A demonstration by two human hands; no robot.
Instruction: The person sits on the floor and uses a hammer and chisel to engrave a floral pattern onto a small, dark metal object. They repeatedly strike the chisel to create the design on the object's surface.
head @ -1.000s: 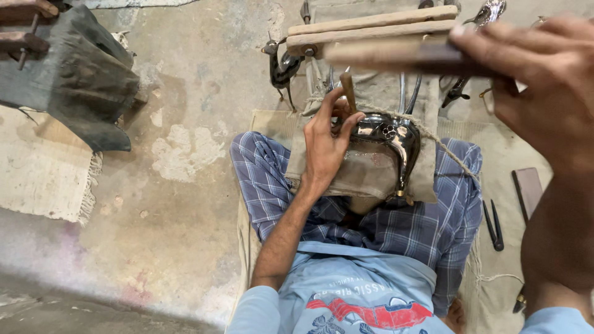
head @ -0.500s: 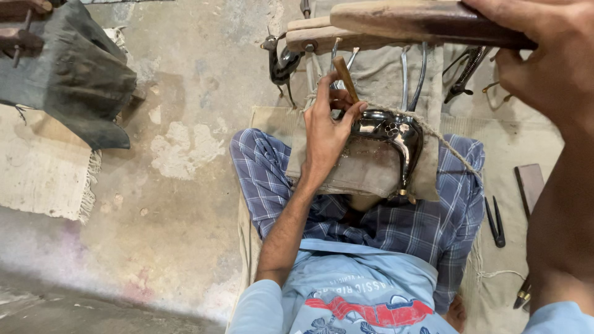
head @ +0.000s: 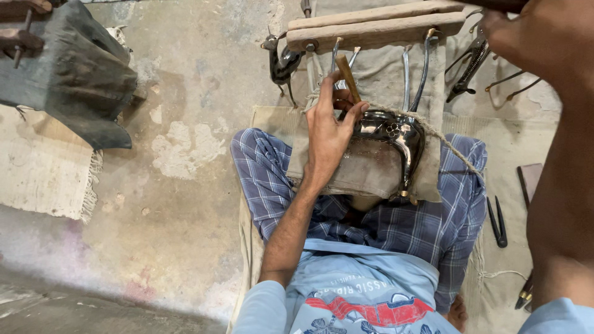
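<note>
**Chisel braced on a shiny metal piece**

The left hand [head: 328, 133] closes its fingers round a wooden-handled chisel [head: 348, 77], tip steadied against the metal piece [head: 396, 133] resting on the lap cloth [head: 365, 173]. Above the piece, the right hand [head: 538, 37] is raised; its fingers' grip cannot be told.
</note>
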